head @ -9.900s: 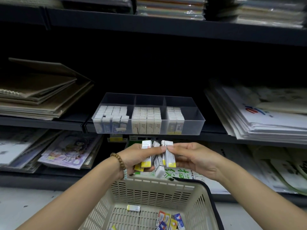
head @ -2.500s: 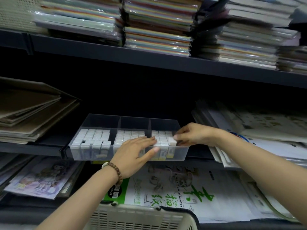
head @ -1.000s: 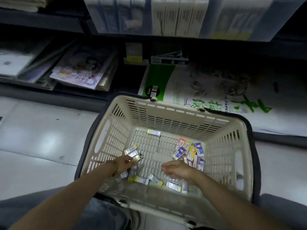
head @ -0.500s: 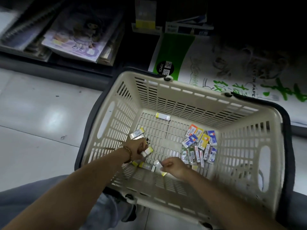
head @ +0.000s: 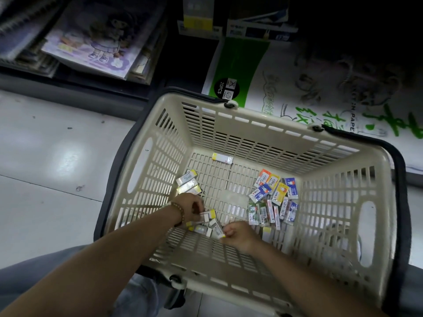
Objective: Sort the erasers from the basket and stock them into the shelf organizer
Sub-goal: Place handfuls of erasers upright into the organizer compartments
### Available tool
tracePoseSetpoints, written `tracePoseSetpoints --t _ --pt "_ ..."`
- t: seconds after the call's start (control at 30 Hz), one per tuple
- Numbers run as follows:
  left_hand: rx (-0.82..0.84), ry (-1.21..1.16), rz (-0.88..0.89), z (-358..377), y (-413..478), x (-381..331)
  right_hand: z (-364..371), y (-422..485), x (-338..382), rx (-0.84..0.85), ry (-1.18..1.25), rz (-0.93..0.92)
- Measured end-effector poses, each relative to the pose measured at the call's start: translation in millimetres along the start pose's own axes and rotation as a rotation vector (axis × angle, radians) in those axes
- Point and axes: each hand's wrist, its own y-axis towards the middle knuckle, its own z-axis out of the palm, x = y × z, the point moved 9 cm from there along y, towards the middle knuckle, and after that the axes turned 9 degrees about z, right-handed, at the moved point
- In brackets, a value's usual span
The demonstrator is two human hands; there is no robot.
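My left hand (head: pixel 190 208) has its grip curled round a few yellow-ended erasers (head: pixel 209 215) low at the near-left of the basket floor. My right hand (head: pixel 238 236) has a narrow grip that pinches a single eraser (head: pixel 218 230) at its yellow tip, just beside the left. More of the same kind lie under and between both hands.

I judge these to be light, stiff little blocks in slick paper sleeves, easy to fumble once several are stacked. I would take each by its long sides and square them up before lifting.

A loose pair (head: pixel 187 185) lies just beyond my left hand, and a lone one (head: pixel 222 158) lies against the far wall. The coloured erasers (head: pixel 272 195) are heaped to the right, well apart from mine.

The basket (head: pixel 263 143) has tall slotted walls, so the only way out is straight up, and an eraser corner could catch in the slots. Its black handle (head: pixel 399 179) is folded down along the right rim, clear of my arms. The shelf organizer is out of view. A paper pack (head: pixel 286 88) lies on the low shelf beyond the basket, and tiled floor (head: pixel 45 168) is on the left.
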Motion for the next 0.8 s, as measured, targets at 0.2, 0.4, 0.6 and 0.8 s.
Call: tracePoseSetpoints --t 0.2,0.4,0.6,0.8 --pt "-0.045 -0.079 -0.006 7 2 2 -24 -4 -7 -0.029 0.476 0.145" --pt "-0.105 -0.377 -0.099 15 7 -2 -16 -2 4 0.045 0.966 0.206" --pt "-0.092 -0.582 -0.191 20 13 3 -11 4 9 0.014 1.116 0.226" --pt "-0.033 -0.965 -0.214 25 20 -7 -30 2 16 0.051 1.260 0.179"
